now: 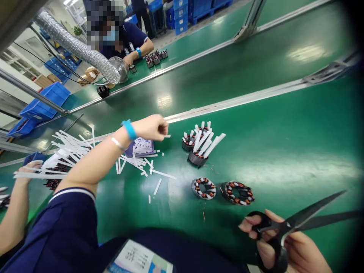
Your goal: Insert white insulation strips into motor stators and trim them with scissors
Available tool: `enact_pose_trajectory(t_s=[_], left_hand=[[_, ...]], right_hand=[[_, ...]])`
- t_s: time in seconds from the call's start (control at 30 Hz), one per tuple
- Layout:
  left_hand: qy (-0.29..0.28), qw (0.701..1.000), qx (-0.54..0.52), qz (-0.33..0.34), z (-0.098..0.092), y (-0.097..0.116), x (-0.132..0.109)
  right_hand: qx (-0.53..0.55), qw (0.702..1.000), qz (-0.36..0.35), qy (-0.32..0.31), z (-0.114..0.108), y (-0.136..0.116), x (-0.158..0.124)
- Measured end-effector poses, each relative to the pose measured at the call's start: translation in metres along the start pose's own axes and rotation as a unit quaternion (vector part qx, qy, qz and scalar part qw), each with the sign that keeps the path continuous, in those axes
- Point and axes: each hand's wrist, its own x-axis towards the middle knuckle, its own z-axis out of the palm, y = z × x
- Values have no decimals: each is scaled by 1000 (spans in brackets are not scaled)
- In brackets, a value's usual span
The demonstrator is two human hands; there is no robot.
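Note:
My left hand [155, 127], with a blue wristband above it, is closed over the green bench with a small white strip [167, 136] sticking out from its fingertips. Just behind and below it is a purple tray [143, 154] of cut white pieces. In my right hand [295, 244] are black-handled scissors [287, 227], their blades apart and pointing right. Between the hands lie two motor stators [204, 188] with copper windings and white inserts. Farther back, a dark stator [197, 159] with long white strips standing in it sits beside smaller stators [188, 141].
Loose white strips [136, 161] are scattered left of centre. At far left, a co-worker's hand [31, 167] is at long white strips beside a pile of stators [57, 172]. Another person sits across the metal rail [227, 100], near a silver duct [79, 45] and more stators [155, 58].

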Motion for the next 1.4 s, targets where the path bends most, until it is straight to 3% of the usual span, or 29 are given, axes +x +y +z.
enact_pose_trajectory(t_s=[0.1,0.17,0.3,0.4,0.5,0.63,0.7,0.77,0.87,0.97,1.03,1.1,1.23,1.33,1.4], left_hand=[[62,995,81,21,26,22,-52],[62,995,46,60,58,41,-67],[64,992,-43,96,137,69,-59],[99,979,-147,102,166,74,-50],[73,986,-117,94,152,79,-53],[7,988,104,111,121,98,-58],[-20,985,132,109,123,108,-52],[-18,989,96,110,137,116,-40],[65,987,-32,143,163,120,-22],[228,949,-159,150,173,114,-18],[363,911,-176,86,169,103,-21],[429,891,-148,-3,162,89,-22],[330,932,-92,-114,157,71,-10],[310,938,-88,-131,160,69,1],[313,931,-154,-108,161,69,-1]], right_hand=[[28,998,-57,28,8,-11,2],[41,990,-122,49,13,-16,5],[62,980,-169,90,21,-21,12],[80,977,-168,100,23,-20,13],[92,974,-184,99,23,-19,12],[104,973,-182,94,21,-18,12],[102,974,-178,97,20,-17,12],[99,975,-173,102,19,-15,11],[104,976,-157,112,17,-11,10],[123,974,-136,130,16,-11,9],[139,974,-122,129,17,-13,8],[147,974,-115,125,17,-15,8],[142,975,-116,123,18,-12,9],[128,976,-119,128,19,-5,9],[108,976,-136,129,18,-3,8]])
